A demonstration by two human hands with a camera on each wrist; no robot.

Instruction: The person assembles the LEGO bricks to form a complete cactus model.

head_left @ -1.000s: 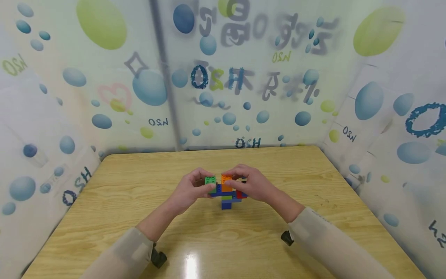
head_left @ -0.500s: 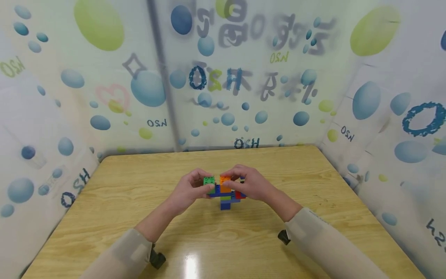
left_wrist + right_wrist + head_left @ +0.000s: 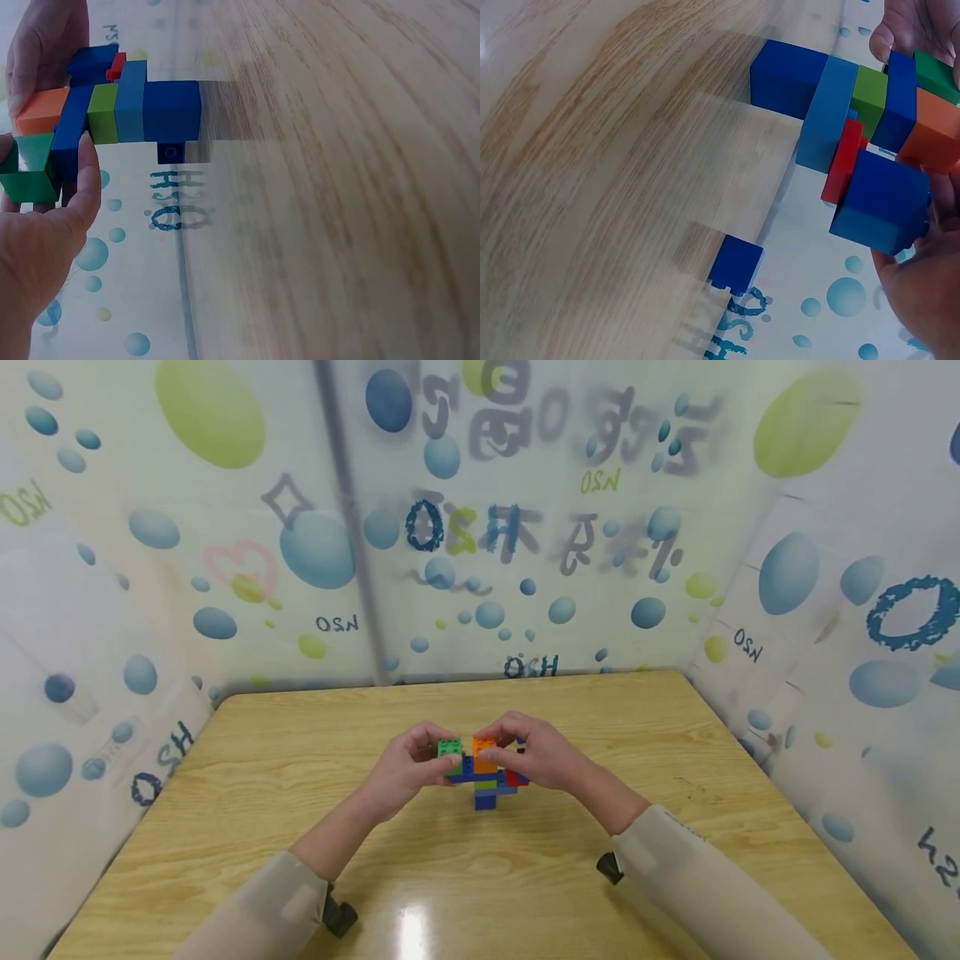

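A toy brick structure stands on the table, its bottom blue brick [image 3: 485, 802] resting on the wood. Above that come a lighter blue brick [image 3: 132, 101], a lime green brick [image 3: 103, 114] and a long dark blue brick [image 3: 71, 131]. My left hand [image 3: 405, 768] pinches the green brick [image 3: 450, 753] at the long brick's left end, one finger reaching under that end. With thumb and fingers, my right hand [image 3: 546, 756] grips the orange brick [image 3: 485, 763] beside it. On the lighter blue brick's right side sit a red brick [image 3: 844, 161] and a large blue brick [image 3: 881, 199].
A separate small blue brick [image 3: 736, 264] lies on the wooden table [image 3: 480, 885] behind the structure. White sheets [image 3: 465, 635] printed with blue and green spots and lettering enclose the table at the back and both sides.
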